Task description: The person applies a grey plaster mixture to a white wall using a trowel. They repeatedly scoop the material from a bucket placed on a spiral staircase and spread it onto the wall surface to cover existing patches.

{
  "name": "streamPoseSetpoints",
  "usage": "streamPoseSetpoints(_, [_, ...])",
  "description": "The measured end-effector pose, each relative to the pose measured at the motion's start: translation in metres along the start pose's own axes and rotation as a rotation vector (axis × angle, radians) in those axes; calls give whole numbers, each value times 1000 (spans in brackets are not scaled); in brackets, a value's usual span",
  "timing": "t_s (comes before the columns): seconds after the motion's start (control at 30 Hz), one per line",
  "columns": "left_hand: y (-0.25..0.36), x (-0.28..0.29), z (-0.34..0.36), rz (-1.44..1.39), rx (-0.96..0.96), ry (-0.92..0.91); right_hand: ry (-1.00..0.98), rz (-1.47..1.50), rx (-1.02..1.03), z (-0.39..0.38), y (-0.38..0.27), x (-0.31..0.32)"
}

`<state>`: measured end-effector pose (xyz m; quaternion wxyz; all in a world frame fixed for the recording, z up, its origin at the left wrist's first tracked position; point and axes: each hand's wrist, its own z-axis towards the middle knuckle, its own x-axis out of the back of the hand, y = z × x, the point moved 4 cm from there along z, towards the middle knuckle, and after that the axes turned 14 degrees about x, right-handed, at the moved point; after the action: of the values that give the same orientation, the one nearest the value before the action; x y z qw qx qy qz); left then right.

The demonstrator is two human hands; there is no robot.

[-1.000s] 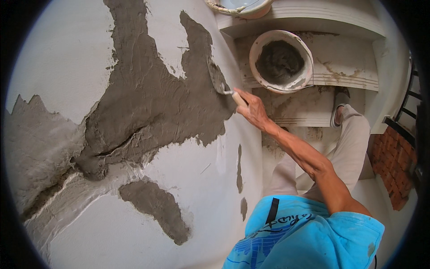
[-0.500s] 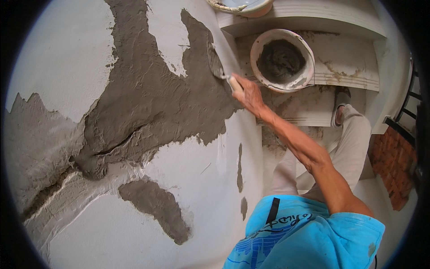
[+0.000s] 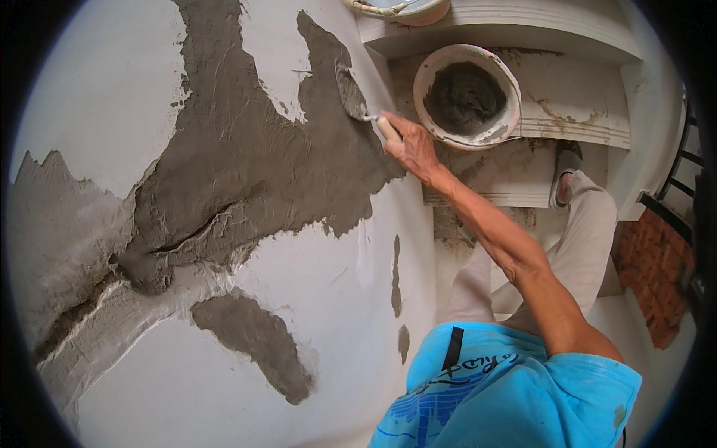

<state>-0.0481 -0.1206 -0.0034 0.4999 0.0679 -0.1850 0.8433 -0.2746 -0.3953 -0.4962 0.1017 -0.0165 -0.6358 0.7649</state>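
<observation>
My right hand is closed around the light-coloured handle of a trowel. The trowel's metal blade, smeared with grey, lies at the right edge of a large patch of wet grey mortar on the white wall. A split runs through the lower left of that patch, leading into a deeper groove. Just right of my hand, a pale bucket with a wire handle stands on a step, partly filled with grey mortar. My left hand does not show.
Stained stair steps climb away on the right. A second container sits on a higher step, cut off by the top edge. My slippered foot rests on a step below the bucket. Black railing bars and reddish brickwork lie far right.
The trowel blade has moved slightly up and left along the mortar's edge, and more of its face shows. My right hand keeps its grip. The whole view has shifted a little.
</observation>
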Motion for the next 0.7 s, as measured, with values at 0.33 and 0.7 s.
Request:
streamPoseSetpoints(0.33, [3, 1, 1, -58, -7, 25, 19, 32, 4, -59, -6, 4])
streamPoseSetpoints(0.7, [-8, 1, -2, -4, 64, 25, -7, -75, 24, -42, 6, -10])
